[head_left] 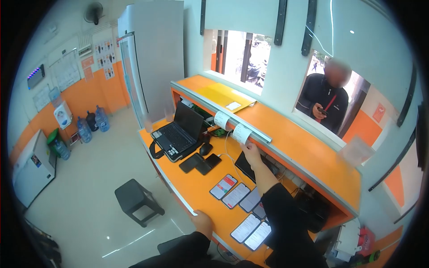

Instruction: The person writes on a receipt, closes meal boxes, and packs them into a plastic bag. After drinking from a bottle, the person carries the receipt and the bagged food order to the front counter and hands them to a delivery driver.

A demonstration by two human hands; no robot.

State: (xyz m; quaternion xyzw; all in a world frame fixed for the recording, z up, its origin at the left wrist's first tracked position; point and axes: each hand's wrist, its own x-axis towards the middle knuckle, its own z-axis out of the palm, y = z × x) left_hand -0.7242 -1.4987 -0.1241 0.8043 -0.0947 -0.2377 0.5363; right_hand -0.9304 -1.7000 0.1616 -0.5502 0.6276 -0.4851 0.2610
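My right hand (251, 155) reaches across the desk, its fingers closed on the lower end of a printed paper receipt (241, 132). That slip hangs from the front of the raised shelf, and a second receipt (221, 119) hangs to its left. At the desk's front edge (178, 196) rests my left hand (202, 223); most of its fingers are hidden. Between my arms several smartphones lie face up with lit screens, among them one with a red and white display (223, 186) and one with a white screen (258, 236).
An open laptop (181, 131), a mouse (206, 148) and dark phones (208, 164) occupy the desk's left part. A yellow folder (225, 97) lies on the upper counter (295, 145). Behind the window stands a person (324, 98) with a phone. A black stool (137, 201) stands left of the desk.
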